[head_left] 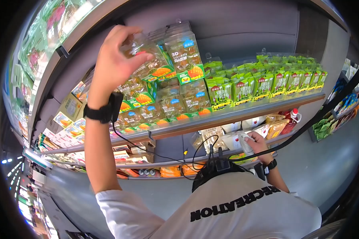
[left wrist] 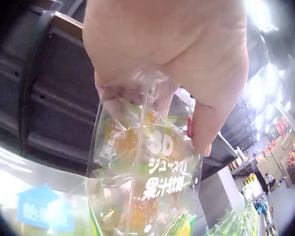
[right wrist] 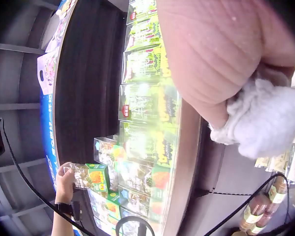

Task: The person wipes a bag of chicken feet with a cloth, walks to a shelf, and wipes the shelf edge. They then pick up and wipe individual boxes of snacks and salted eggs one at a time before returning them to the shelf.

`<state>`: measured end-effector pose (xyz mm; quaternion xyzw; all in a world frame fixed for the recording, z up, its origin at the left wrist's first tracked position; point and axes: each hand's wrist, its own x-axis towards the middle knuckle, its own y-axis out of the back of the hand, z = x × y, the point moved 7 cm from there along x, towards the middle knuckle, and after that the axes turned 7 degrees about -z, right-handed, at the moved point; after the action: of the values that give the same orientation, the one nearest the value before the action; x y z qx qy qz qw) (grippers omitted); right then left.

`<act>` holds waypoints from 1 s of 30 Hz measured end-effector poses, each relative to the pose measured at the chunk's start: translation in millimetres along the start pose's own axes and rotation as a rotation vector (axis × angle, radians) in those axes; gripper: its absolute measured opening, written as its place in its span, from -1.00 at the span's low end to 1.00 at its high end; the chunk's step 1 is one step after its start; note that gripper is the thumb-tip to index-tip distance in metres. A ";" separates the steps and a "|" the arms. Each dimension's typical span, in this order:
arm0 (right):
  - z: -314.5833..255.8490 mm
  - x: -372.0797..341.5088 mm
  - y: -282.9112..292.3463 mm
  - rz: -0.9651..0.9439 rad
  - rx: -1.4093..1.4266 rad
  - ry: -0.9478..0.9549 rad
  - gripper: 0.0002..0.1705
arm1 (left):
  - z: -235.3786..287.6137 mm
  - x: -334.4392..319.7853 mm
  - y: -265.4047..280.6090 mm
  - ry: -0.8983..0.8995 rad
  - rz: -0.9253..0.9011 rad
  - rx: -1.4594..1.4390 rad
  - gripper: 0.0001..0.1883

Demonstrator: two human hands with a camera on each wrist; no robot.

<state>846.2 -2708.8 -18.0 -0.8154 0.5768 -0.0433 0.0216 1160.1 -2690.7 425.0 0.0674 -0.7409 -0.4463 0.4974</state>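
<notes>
In the head view the left hand (head_left: 117, 59) grips a clear package of gummies (head_left: 151, 59) by its top, above stacked packs of the same kind (head_left: 183, 55). The left wrist view shows that package (left wrist: 147, 167) upright, with the thumb on one side and fingers of the left hand (left wrist: 172, 54) behind the clear plastic. Lower down, the right hand (head_left: 259, 148) holds a white cloth (head_left: 245, 144). Close up in the right wrist view, the cloth (right wrist: 270, 115) is bunched in the right hand (right wrist: 221, 54).
Green snack packs (head_left: 263, 81) stand in rows right of the gummies. A shelf edge (head_left: 227, 110) runs below them, over a lower shelf with bags and a red-capped bottle (head_left: 294, 115). Black cables (head_left: 323, 111) cross the view. A pale bag (right wrist: 46, 73) shows on an upper shelf.
</notes>
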 end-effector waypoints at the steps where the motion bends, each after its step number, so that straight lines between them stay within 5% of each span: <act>1: -2.2 0.7 -2.4 0.005 0.013 -0.001 -0.85 | 3.8 -6.0 0.4 -0.008 -0.011 0.001 -0.48; 11: -57.7 27.8 -18.0 -0.076 0.026 0.066 -0.84 | 23.8 -44.1 21.6 0.170 0.219 0.040 -0.50; 16: -82.9 38.1 -37.1 -0.178 0.164 0.066 -0.88 | 12.2 -129.3 10.9 0.456 0.559 -0.645 -0.50; 18: -98.6 45.7 -54.6 -0.239 0.369 0.052 -0.84 | 13.4 -165.7 -23.7 0.414 0.703 -1.063 -0.48; 21: -137.8 55.8 -86.1 -0.377 0.585 0.080 -0.78 | 20.3 -213.5 -96.2 0.631 0.660 -1.601 -0.41; 22: -153.2 56.0 -100.2 -0.474 0.570 0.126 -0.76 | 26.2 -227.4 -111.5 0.972 0.795 -1.381 -0.52; 23: -161.9 56.3 -109.8 -0.471 0.585 0.119 -0.76 | 30.9 -231.6 -120.7 0.984 0.783 -1.371 -0.52; 25: -188.0 53.4 -133.1 -0.582 0.413 0.227 -0.76 | 40.1 -236.5 -152.2 0.769 0.907 -2.004 -0.55; 30: -224.4 44.9 -173.6 -0.680 0.261 0.385 -0.78 | 59.4 -276.6 -170.1 0.937 0.853 -1.947 -0.57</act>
<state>1002.6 -2689.9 222.2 -0.9271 0.2577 -0.2723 0.0010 1191.4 -2605.7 107.5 -0.4402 0.2096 -0.5548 0.6741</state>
